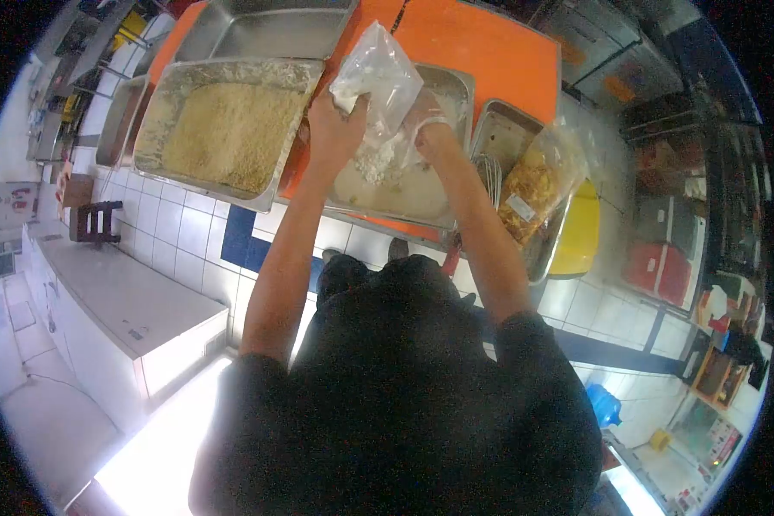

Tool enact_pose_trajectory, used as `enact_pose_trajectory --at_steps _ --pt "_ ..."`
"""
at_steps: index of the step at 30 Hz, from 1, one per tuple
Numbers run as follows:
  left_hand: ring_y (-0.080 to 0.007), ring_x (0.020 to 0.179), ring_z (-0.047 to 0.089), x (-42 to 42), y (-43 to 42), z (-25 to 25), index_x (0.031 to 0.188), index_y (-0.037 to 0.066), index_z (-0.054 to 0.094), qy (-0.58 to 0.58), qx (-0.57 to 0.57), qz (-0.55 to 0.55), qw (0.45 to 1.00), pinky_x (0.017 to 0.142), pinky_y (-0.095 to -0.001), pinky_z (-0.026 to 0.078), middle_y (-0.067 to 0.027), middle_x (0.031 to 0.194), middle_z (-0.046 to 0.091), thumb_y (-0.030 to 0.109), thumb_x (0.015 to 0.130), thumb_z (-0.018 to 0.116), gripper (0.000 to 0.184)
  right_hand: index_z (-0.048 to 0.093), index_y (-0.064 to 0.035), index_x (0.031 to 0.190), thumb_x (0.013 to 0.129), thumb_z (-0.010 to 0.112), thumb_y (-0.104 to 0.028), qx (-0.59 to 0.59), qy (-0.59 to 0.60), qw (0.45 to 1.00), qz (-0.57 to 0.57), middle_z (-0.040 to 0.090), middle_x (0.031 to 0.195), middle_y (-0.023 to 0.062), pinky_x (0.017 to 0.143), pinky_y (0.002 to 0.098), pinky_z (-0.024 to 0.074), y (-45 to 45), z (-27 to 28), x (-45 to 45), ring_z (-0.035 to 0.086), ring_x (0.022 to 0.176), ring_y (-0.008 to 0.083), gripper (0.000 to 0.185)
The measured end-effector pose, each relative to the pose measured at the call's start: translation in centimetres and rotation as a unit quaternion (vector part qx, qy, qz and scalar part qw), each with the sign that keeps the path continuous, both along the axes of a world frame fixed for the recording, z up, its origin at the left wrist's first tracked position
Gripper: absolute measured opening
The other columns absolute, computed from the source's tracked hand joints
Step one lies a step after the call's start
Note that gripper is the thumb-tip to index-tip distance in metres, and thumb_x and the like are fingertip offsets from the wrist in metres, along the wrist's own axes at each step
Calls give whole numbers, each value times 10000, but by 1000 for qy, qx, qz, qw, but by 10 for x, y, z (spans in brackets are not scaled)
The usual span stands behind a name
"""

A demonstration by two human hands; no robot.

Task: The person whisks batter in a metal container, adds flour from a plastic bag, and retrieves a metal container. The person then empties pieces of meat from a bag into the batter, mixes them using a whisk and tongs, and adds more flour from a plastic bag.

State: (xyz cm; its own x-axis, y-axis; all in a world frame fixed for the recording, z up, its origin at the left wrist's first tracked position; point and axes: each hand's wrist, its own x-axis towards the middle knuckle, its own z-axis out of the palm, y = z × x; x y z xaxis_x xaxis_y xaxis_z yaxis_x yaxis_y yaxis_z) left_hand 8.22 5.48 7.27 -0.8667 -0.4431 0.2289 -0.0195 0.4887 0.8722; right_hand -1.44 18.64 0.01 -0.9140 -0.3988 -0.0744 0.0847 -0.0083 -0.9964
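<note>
The head view showed a clear plastic bag with white powder inside (378, 73), held in the left hand (337, 129) above a rectangular steel pan of cloudy, pale liquid (458, 88) along the near edge of the orange tabletop (516, 64). The left fingers were closed narrowly on the bag's left side. The right hand (426, 133) was at the bag's right side, its fingers partly hidden, so their spread could not be told. A clump of white powder (375, 163) lay in the liquid below the bag. Towards the tabletop's left edge sat a deep steel pan of yellowish crumbs (299, 76). Towards its near right corner, a wire whisk (490, 176) rested beside a plastic bag of orange-yellow food (531, 187).
</note>
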Motion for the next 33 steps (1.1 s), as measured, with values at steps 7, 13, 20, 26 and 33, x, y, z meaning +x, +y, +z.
enact_pose_trajectory --at_steps 7,13,20,26,33 --pt "-341 901 693 -10 3 -18 1056 -66 634 -23 -7 38 999 788 -408 519 -232 963 697 158 829 695 325 602 -39 1200 950 579 -177 -64 -96 993 -4 661 1118 60 774 357 548 -5 16 2 646 957 198 286" --pt "-369 904 686 -27 -6 -52 1051 -66 633 37 32 1 999 801 -420 516 -241 982 690 179 832 692 334 593 -33 1203 953 566 -162 -109 -171 979 -1 658 1126 68 772 360 553 -1 7 3 645 959 199 283" --pt "-330 919 692 -5 -11 12 1063 -65 631 -42 37 -6 998 803 -395 525 -235 994 692 170 824 709 345 588 -34 1161 964 507 -127 -107 -151 983 -4 653 1081 76 736 340 554 32 -47 -38 643 924 191 233" --pt "-268 858 712 -12 -8 -24 1102 -48 623 84 -43 -19 995 747 -372 543 -217 985 697 141 823 702 346 609 -32 1150 952 550 -143 -88 -151 985 -5 668 1055 75 705 329 559 22 -33 -24 656 891 183 235" --pt "-295 932 697 -13 1 -44 1129 -23 613 33 38 -31 998 803 -380 524 -211 1011 699 117 824 673 341 632 -30 1138 938 600 -162 -183 -225 954 74 686 1025 74 668 317 565 8 0 -5 672 853 174 242"
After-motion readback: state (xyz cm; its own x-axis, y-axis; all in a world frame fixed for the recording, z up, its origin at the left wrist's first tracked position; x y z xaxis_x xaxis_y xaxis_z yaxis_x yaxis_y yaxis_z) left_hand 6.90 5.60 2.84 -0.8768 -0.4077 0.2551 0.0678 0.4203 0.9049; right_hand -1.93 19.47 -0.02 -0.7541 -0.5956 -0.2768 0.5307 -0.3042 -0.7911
